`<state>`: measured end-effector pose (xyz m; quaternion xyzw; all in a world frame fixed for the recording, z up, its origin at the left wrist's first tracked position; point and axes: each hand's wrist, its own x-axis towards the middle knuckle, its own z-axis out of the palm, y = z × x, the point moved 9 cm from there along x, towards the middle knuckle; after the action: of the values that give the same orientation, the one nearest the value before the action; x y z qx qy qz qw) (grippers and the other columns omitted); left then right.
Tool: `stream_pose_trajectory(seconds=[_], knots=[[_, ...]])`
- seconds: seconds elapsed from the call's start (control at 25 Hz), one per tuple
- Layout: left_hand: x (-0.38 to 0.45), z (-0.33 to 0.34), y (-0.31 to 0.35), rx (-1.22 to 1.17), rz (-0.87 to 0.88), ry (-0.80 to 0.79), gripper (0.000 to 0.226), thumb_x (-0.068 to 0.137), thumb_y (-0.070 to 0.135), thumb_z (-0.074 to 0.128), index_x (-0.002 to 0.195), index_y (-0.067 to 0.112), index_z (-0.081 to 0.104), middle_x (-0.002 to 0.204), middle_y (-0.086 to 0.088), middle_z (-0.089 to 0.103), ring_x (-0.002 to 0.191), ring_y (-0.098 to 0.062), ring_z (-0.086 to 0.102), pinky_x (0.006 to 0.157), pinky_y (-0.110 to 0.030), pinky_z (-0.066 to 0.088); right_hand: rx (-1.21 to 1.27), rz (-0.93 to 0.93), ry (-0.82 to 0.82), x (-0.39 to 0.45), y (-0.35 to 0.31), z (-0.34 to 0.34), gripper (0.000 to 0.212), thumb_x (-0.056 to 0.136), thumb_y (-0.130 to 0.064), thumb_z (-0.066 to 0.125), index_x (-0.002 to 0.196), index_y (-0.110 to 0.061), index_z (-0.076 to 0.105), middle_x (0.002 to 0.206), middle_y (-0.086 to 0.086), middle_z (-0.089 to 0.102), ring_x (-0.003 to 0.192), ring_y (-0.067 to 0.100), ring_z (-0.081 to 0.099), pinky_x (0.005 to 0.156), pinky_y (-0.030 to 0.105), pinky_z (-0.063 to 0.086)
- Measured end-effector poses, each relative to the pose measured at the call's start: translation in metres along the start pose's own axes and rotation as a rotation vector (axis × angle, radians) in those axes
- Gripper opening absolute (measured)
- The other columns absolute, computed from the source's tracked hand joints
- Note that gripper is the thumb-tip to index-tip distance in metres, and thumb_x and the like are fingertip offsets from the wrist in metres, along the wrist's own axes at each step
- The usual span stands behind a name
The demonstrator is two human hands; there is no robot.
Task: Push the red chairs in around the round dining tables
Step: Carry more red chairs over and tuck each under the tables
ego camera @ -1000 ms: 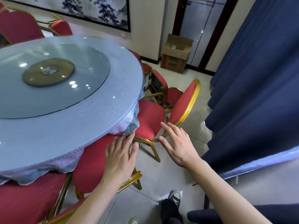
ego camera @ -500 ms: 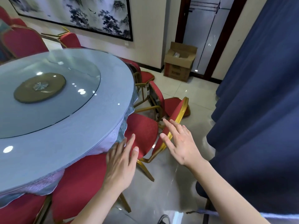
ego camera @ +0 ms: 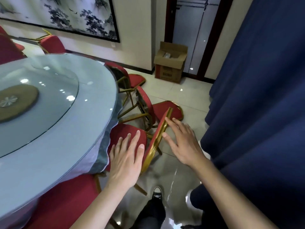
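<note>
In the head view, the person is reaching toward the red chair (ego camera: 132, 138) at the lower centre of the frame, whose seat is lying partly under the edge of the round table (ego camera: 57, 129) on the left. The left hand (ego camera: 126, 160) is hovering flat over the seat with fingers straight and spread, holding nothing. The right hand (ego camera: 183, 142) is also spread wide and empty, its fingertips reaching the gold backrest frame (ego camera: 158, 138); whether they are touching cannot be told. To push well, both palms should probably be pressing on the backrest rail and driving it straight toward the table, keeping the legs from snagging on the neighbouring chair (ego camera: 148, 106) lying tangled just above it. Compared with half a second earlier, both hands are sitting nearer the chair, the right one now at the gold rail, and the cardboard box (ego camera: 170, 63) is appearing lower in the frame.
</note>
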<state>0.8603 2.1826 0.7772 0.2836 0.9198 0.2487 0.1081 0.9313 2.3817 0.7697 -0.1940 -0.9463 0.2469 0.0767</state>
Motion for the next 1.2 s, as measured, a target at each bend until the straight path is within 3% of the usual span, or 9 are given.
stream_pose_trajectory(seconds=[0.2, 0.52, 0.76, 1.0, 1.08, 1.2], knots=[[0.070, 0.028, 0.050, 0.036, 0.077, -0.024, 0.069, 0.095, 0.064, -0.006, 0.159, 0.045, 0.011, 0.167, 0.005, 0.019, 0.156, -0.020, 0.005, 0.126, -0.046, 0.004, -0.037, 0.096, 0.030, 0.042, 0.059, -0.023, 0.066, 0.099, -0.073, 0.014, 0.159, -0.045, 0.007, 0.168, -0.003, 0.018, 0.155, 0.018, 0.015, 0.125, 0.037, 0.001], [0.180, 0.048, 0.090, -0.022, 0.087, -0.077, 0.058, 0.102, 0.054, 0.010, 0.159, 0.045, 0.012, 0.168, 0.006, 0.017, 0.156, -0.017, 0.003, 0.125, -0.044, 0.001, -0.057, 0.254, 0.069, 0.115, 0.140, -0.064, 0.075, 0.095, -0.077, 0.008, 0.161, -0.042, 0.012, 0.168, -0.001, 0.020, 0.154, 0.019, 0.017, 0.128, 0.043, 0.006], [0.221, 0.044, 0.084, -0.013, 0.065, -0.027, 0.059, 0.102, 0.057, 0.006, 0.159, 0.044, 0.014, 0.167, 0.005, 0.020, 0.156, -0.020, 0.006, 0.125, -0.045, 0.004, -0.075, 0.203, 0.051, 0.166, 0.147, -0.059, 0.074, 0.094, -0.079, 0.006, 0.160, -0.044, 0.011, 0.167, -0.003, 0.021, 0.153, 0.018, 0.018, 0.123, 0.036, 0.003], [0.202, 0.070, 0.029, 0.093, -0.065, -0.082, 0.065, 0.095, 0.066, -0.006, 0.157, 0.048, -0.005, 0.169, 0.007, 0.006, 0.156, -0.019, -0.004, 0.126, -0.046, -0.001, -0.094, -0.020, -0.170, 0.215, 0.113, 0.014, 0.069, 0.098, -0.076, 0.012, 0.159, -0.046, 0.010, 0.167, -0.003, 0.020, 0.153, 0.017, 0.017, 0.121, 0.031, -0.002], [0.182, 0.090, -0.006, 0.085, -0.189, -0.125, 0.066, 0.092, 0.069, -0.012, 0.156, 0.051, -0.010, 0.170, 0.006, 0.004, 0.156, -0.021, -0.005, 0.125, -0.047, 0.001, -0.095, -0.098, -0.262, 0.224, 0.106, 0.041, 0.070, 0.096, -0.077, 0.010, 0.159, -0.047, 0.012, 0.167, -0.004, 0.021, 0.152, 0.015, 0.018, 0.121, 0.030, -0.003], [0.145, 0.110, -0.072, 0.011, -0.487, -0.153, 0.068, 0.091, 0.073, -0.005, 0.156, 0.052, -0.002, 0.169, 0.006, 0.009, 0.156, -0.022, 0.004, 0.125, -0.045, 0.007, -0.071, -0.147, -0.370, 0.232, 0.112, 0.075, 0.071, 0.094, -0.079, 0.011, 0.158, -0.048, 0.016, 0.166, -0.007, 0.023, 0.151, 0.014, 0.020, 0.122, 0.034, 0.003]])
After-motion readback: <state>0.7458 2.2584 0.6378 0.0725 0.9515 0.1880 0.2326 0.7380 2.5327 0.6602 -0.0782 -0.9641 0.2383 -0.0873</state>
